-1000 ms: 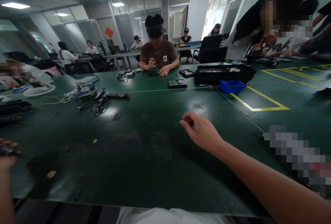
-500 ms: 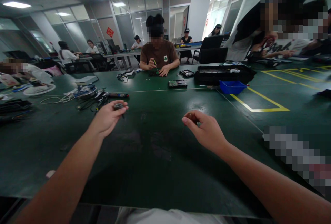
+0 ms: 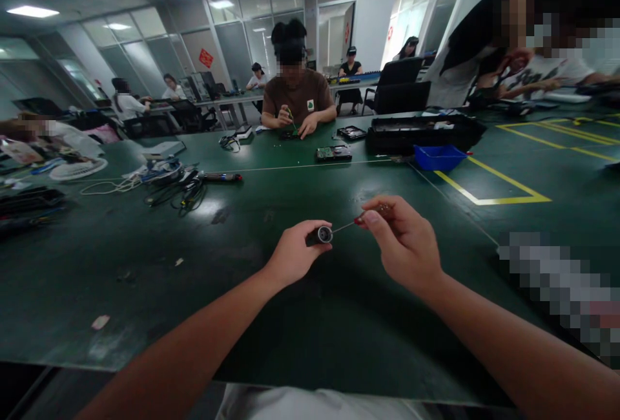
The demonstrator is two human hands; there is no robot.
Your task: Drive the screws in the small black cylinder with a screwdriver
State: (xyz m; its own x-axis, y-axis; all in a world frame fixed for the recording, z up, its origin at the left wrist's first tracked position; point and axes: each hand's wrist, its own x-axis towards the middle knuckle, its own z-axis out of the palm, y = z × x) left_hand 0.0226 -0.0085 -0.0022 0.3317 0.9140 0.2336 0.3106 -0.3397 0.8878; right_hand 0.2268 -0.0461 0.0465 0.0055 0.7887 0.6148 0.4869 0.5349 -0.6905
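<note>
Over the green table, my left hand (image 3: 298,252) is closed around a small dark cylindrical part with a silvery round end (image 3: 324,234), its open face turned toward me. My right hand (image 3: 409,239) grips a screwdriver (image 3: 345,227) with a translucent brownish handle, a red collar and a thin metal shaft. The shaft points left, its tip by the rim of the cylindrical part; whether it touches or enters it I cannot tell. My fingers cover most of the handle and the part's body.
Cables (image 3: 181,190) and a dark pen-shaped tool (image 3: 220,177) lie at left. Ahead are a hard drive (image 3: 334,153), a blue tray (image 3: 440,157) and a long black casing (image 3: 426,134). Across the table, a co-worker (image 3: 296,100) handles a small tool. Paper scraps (image 3: 101,322) lie near left.
My left hand has moved right with the cylindrical part, bringing it to the screwdriver. My right hand has turned the screwdriver so its shaft points left toward the part.
</note>
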